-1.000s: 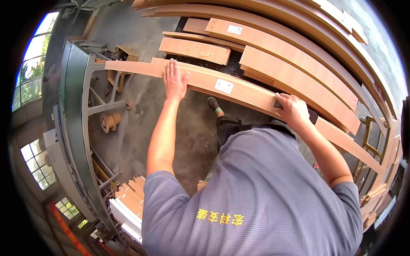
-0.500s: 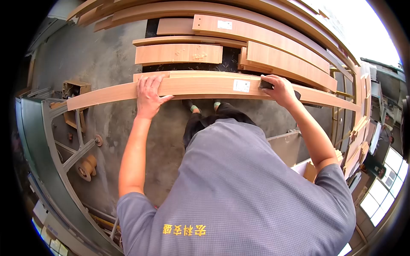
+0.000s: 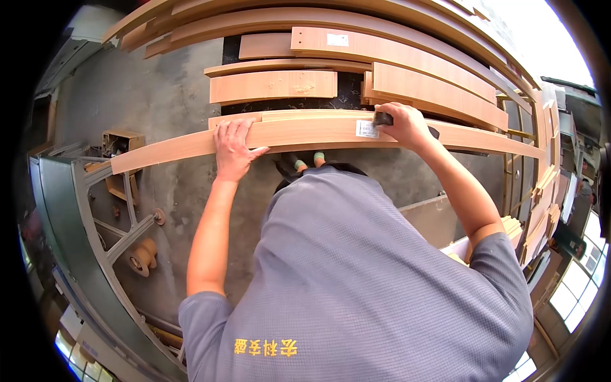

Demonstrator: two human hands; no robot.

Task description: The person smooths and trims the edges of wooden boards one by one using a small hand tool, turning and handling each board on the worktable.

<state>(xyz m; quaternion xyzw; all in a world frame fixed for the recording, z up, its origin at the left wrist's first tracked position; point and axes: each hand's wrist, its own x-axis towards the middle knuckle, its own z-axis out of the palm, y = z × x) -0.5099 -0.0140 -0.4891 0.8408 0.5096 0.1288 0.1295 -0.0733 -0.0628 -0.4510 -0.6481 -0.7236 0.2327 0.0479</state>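
Note:
A long wooden board (image 3: 305, 132) with a white label (image 3: 366, 128) lies across the stack in front of me. On its left part rests my left hand (image 3: 235, 148), fingers over the top edge and thumb stretched out along the board. My right hand (image 3: 407, 126) is closed around a small dark block (image 3: 383, 119), which touches the board's upper edge beside the label. Another board (image 3: 344, 114) shows just behind the long one.
More boards (image 3: 394, 54) lie in rows beyond, one with wood shavings (image 3: 302, 83) on it. A metal frame with a green top (image 3: 70, 216) stands at the left. On the floor are a spool (image 3: 143, 256) and a wooden box (image 3: 124, 141). Yellow rails (image 3: 514, 165) stand at the right.
The view has swung so the board lies more level. My right hand has slid left along the board with the dark block, up to the label. My left hand stays on the left part.

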